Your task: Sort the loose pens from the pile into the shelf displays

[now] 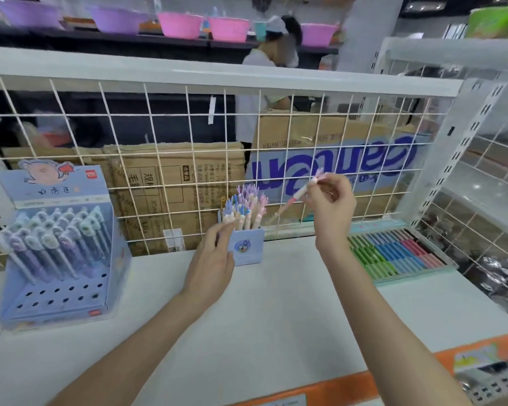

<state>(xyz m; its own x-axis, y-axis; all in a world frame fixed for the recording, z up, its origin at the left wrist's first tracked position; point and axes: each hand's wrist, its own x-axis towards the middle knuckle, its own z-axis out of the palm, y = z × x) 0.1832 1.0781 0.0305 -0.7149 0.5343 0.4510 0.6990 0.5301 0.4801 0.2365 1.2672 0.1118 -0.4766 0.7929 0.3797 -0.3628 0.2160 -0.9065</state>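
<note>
A small blue pen box (247,247) stands at the back of the white shelf (261,317), packed with several upright pens with pink, purple and blue toppers (245,200). My left hand (210,263) holds the box's left side, fingers curled up by the pens. My right hand (330,206) is raised to the right of the box and pinches a pink pen (298,194) that slants down to the left, its tip near the wire grid. A blue tiered display (56,259) at the left holds several capped pens, with empty holes in its front rows.
A white wire grid (188,171) backs the shelf, with cardboard boxes behind it. A flat tray of green, blue and pink pens (393,253) lies at the right. An orange price strip (335,385) runs along the front edge. A person stands beyond the grid.
</note>
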